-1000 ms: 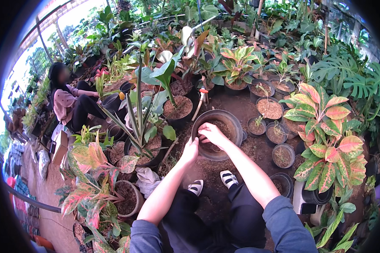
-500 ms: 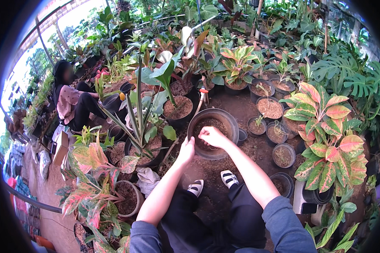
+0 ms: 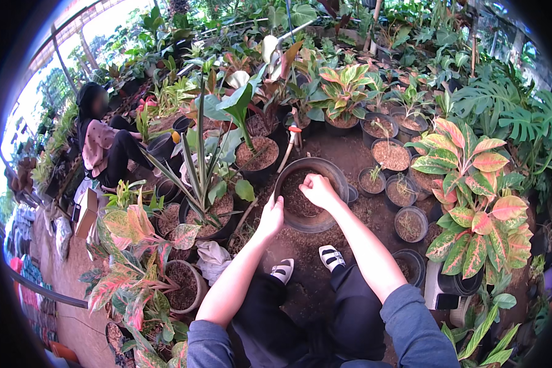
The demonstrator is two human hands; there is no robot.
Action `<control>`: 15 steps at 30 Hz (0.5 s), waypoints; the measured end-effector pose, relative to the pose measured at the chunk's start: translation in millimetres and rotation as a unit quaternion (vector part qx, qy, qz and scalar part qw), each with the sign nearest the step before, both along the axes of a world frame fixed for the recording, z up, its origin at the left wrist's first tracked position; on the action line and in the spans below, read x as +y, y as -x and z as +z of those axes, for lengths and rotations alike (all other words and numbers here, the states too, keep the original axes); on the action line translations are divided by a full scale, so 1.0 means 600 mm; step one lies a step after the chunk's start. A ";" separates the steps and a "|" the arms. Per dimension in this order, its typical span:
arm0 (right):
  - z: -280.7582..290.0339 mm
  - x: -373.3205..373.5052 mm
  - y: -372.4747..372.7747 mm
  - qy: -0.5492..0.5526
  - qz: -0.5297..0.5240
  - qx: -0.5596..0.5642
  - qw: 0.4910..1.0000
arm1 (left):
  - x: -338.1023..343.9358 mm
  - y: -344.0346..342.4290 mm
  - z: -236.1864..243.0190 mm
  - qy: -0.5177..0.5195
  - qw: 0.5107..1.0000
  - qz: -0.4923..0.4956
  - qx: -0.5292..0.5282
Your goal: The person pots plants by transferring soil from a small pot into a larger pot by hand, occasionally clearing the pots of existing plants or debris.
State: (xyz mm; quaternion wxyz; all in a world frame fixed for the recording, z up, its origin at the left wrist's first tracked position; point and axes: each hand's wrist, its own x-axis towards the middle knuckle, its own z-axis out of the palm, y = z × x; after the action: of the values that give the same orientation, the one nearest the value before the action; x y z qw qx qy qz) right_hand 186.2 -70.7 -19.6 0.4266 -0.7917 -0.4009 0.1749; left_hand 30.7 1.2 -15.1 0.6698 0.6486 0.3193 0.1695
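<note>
- A left hand (image 3: 272, 216) clamps the left edge of a dark round pot (image 3: 307, 227), its fingers partly hidden by the rim.
- The right hand (image 3: 318, 191) is held over the pot's mouth, fingers curled together; whether they pinch anything cannot be told.
- Brown soil (image 3: 295, 205) covers the bottom of the pot, which is in front of the person, beyond a pair of white sandals (image 3: 332, 258) with dark straps.
- Just to the pot's right, small pots of seedlings (image 3: 411, 224) cluster on bare earth; an orange-topped tool (image 3: 294, 129) leans near its far side.
- On the left are a spiky-leaved plant (image 3: 201, 161) in a dark pot, a crumpled pale cloth (image 3: 213, 260) and a pink-and-green plant (image 3: 132, 225).
- A large plant with salmon-and-green leaves (image 3: 479, 222) fills the right.
- Farther left, a co-worker (image 3: 101, 146) in a pink spotted top sits among the greenery.
</note>
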 end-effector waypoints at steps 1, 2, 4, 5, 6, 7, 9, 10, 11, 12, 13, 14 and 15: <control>0.003 -0.001 -0.002 -0.013 -0.023 -0.003 1.000 | -0.006 -0.001 0.009 0.027 1.000 0.002 0.016; -0.010 -0.003 -0.009 0.005 -0.023 -0.019 1.000 | -0.007 -0.004 0.000 -0.002 1.000 -0.010 0.005; -0.004 -0.003 -0.001 0.007 0.005 -0.023 1.000 | -0.002 0.000 -0.009 -0.067 0.997 -0.025 -0.014; 0.000 -0.002 0.003 0.008 0.018 -0.024 1.000 | 0.003 0.003 -0.013 -0.048 0.999 -0.025 0.003; 0.001 -0.002 0.004 -0.010 0.007 -0.028 1.000 | 0.003 0.002 -0.014 -0.027 0.999 -0.028 0.018; 0.003 0.001 0.006 -0.028 -0.004 -0.031 0.999 | 0.003 0.001 -0.015 -0.006 0.999 -0.031 0.033; 0.004 0.001 0.007 -0.032 -0.004 -0.041 0.999 | -0.001 -0.002 -0.020 -0.015 0.999 -0.044 -0.016; 0.003 -0.001 0.006 -0.018 0.007 -0.048 0.999 | -0.003 -0.002 -0.022 -0.020 0.998 -0.050 -0.040; 0.002 -0.002 0.006 -0.003 0.018 -0.054 0.998 | -0.003 -0.002 -0.024 -0.034 0.997 -0.055 -0.032; 0.004 -0.003 0.009 -0.015 0.012 -0.063 0.998 | -0.005 -0.003 -0.022 -0.047 0.997 -0.061 -0.024; 0.006 -0.003 0.012 -0.027 0.006 -0.073 0.997 | -0.008 -0.003 -0.019 -0.059 0.996 -0.066 -0.015; 0.009 -0.005 0.015 -0.039 0.000 -0.082 0.996 | -0.010 -0.002 -0.016 -0.022 0.997 -0.068 -0.004; 0.009 -0.005 0.015 -0.036 0.004 -0.093 0.995 | -0.007 -0.002 -0.022 -0.036 0.997 -0.069 -0.014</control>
State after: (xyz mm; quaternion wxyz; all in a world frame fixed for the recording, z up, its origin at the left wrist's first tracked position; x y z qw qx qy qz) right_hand 177.0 -73.5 -14.5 0.4147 -0.7870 -0.4482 0.0882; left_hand 32.0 -2.7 -28.1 0.6603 0.6905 0.2581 0.1436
